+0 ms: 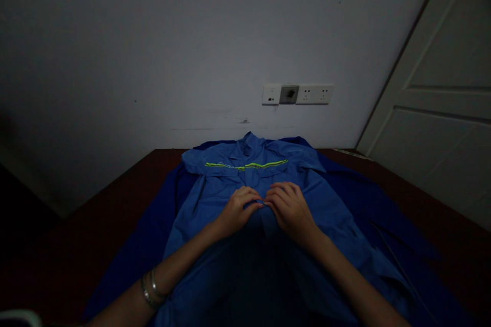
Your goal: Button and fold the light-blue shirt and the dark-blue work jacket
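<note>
A blue work jacket [215, 204] with a yellow-green stripe across the chest lies front up, its collar toward the wall. My left hand [241, 209] pinches the front placket at the middle of the jacket, thumb and fingers closed on the cloth. Right beside it, my right hand [287, 208] grips the same placket, with the fingertips of both hands almost touching. Whatever small fastener may lie between the fingertips is too small and dark to make out. Two silvery bracelets circle my left wrist.
Under the jacket spreads a darker blue garment [379, 204], its sleeves reaching out on both sides. Both lie on a dark reddish-brown table [126, 184] against a pale wall. Sockets and switches [312, 94] sit on the wall, and a panelled white door [437, 138] stands at right.
</note>
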`<state>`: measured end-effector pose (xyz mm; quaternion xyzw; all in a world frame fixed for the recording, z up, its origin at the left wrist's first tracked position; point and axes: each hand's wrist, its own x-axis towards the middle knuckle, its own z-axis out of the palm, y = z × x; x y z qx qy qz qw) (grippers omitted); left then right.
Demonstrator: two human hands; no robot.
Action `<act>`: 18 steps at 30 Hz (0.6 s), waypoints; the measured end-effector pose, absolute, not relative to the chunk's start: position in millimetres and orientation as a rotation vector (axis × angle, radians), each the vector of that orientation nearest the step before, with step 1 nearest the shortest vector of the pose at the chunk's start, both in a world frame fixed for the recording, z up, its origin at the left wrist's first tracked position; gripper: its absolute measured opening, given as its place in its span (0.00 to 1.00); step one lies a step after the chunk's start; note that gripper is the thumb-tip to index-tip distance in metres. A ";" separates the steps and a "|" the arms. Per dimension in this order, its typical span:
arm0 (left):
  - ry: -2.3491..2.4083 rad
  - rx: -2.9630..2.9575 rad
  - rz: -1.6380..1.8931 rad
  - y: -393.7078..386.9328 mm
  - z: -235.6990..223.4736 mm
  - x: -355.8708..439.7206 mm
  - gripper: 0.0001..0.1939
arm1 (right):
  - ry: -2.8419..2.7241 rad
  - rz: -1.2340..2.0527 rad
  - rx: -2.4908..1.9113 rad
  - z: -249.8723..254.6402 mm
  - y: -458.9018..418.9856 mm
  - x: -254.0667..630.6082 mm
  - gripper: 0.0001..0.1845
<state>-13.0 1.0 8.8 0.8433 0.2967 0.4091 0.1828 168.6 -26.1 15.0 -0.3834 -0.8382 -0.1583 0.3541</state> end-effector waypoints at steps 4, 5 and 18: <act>0.861 2.411 1.162 -0.1 9.7 -12.2 0.06 | -2.170 -0.420 -1.021 14.5 -25.8 167.6 0.06; 0.866 2.415 1.159 -0.2 10.3 -12.0 0.05 | -2.169 -0.420 -1.032 14.4 -25.7 167.2 0.07; 0.920 2.043 1.152 1.1 11.1 -8.7 0.07 | -2.059 -0.288 -1.046 11.6 -25.4 164.4 0.04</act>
